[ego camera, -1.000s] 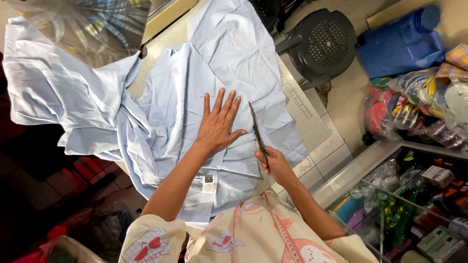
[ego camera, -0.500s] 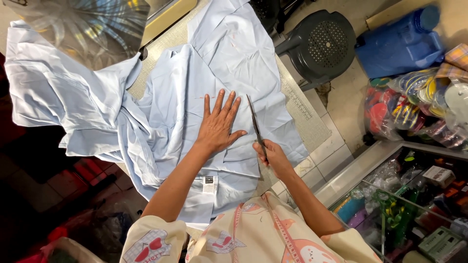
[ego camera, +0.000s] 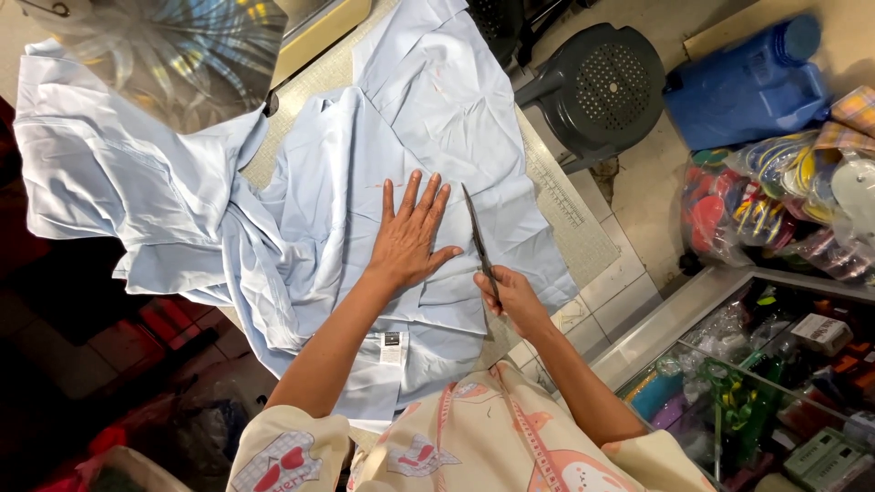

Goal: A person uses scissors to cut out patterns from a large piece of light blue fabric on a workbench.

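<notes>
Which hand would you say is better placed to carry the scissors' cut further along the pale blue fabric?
Probably the right hand: it grips the scissors, blades on the pale blue fabric. The left hand lies flat, pinning it.

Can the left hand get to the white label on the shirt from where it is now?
Probably yes. The left hand lies flat on the light blue shirt, and the white label sits uncovered beside its own forearm, with nothing lying between.

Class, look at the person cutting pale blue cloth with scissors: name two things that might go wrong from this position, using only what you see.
1. The left hand lies flat on the cloth, its thumb close to the scissors held by the right hand; a slip might nick it.
2. The cloth is creased and bunched at the left, so the cut may wander or catch a hidden layer.
</notes>
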